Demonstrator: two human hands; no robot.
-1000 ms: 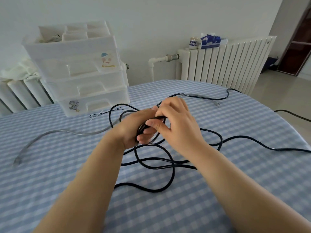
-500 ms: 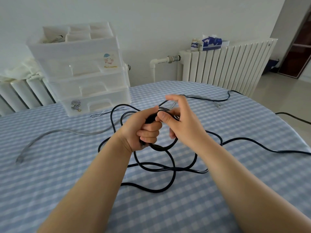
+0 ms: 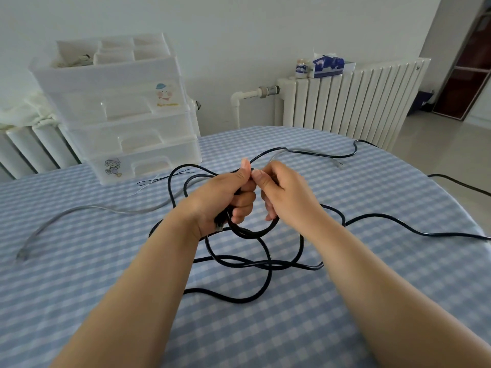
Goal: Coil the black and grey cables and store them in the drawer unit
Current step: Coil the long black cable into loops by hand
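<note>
The step in hand looks like the coiling of the black cable point(image 3: 240, 264), and it is at an early stage; only a small loop hangs between the two hands, while most of the cable lies in loose, crossing bends on the checked table point(image 3: 79, 288), one run trailing off past the right edge; the grey cable point(image 3: 87, 208) lies untouched to the left, stretched toward the drawer unit point(image 3: 127, 123), whose drawers all appear closed.

The left hand point(image 3: 225, 197) is closed as a fist around the gathered strand; its fingers point(image 3: 243, 201) curl tightly over the cable, the thumb stands up against the right thumb, and what seems to be a plug end pokes out below the palm; the right hand point(image 3: 284, 192) sits just beside it, thumb and forefinger pinching the black strand near the top, the other fingers curled loosely behind the loop; exactly how many turns the left fist holds I cannot tell.

The next move, I judge, calls for the right hand to slide out along the free length, draw in another turn of like size and pass it into the left fist; the crossings on the table could snag, so the slack needs feeding gently.
</note>
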